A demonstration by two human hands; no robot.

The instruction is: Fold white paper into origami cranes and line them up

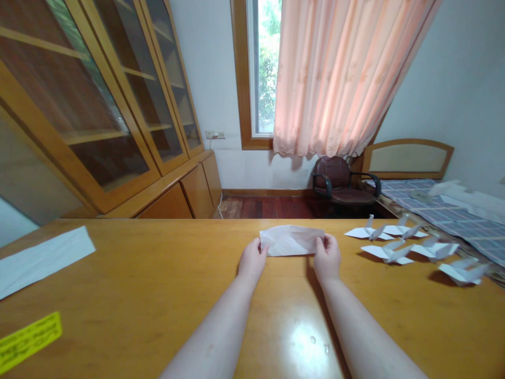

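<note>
A white sheet of paper [291, 241] is stretched between my two hands near the far edge of the wooden table [158, 295]. It looks wider than tall and slightly creased. My left hand [253, 258] pinches its left end, and my right hand [327, 255] pinches its right end. To the right of my right hand, several folded white paper birds [389, 252] stand on the table in a loose group.
White paper [43, 260] lies at the table's left side, with a yellow label [29, 339] nearer me. Beyond the table are a glass-door cabinet [158, 187], a dark red armchair [335, 181] and a bed [445, 202].
</note>
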